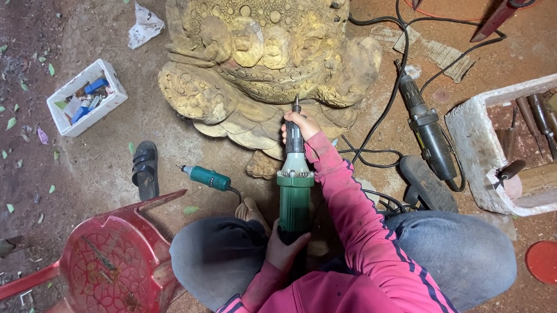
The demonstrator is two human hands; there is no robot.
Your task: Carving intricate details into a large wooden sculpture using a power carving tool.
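Carving is in hand on the big wooden sculpture (268, 57), a bumpy toad-like figure that stands on the dusty ground and fills the top middle of the view. The bit of the green die grinder (294, 181) touches the lower front edge of the wood, just under a row of round knobs. I think the main risk is here: if the bit catches in the grain, the tool may jump sideways and cut the finished knobs beside it, or come toward the fingers.

The right hand (300, 125) is closed around the thin neck of the grinder, very near the turning bit, so 1 small slip could bring the fingers onto it. The left hand (284, 249) is closed on the rear end of the tool body, between the knees, and it steers from far back, which I judge gives less control.

A black cable (386, 102) runs in loops on the ground beside the right knee and could pull the tool or catch a foot. A second dark grinder (429, 137) lies on this side, touching the cables, and a smaller green tool (207, 177) lies near the left knee; both could be kicked. Dust in the eyes is also possible
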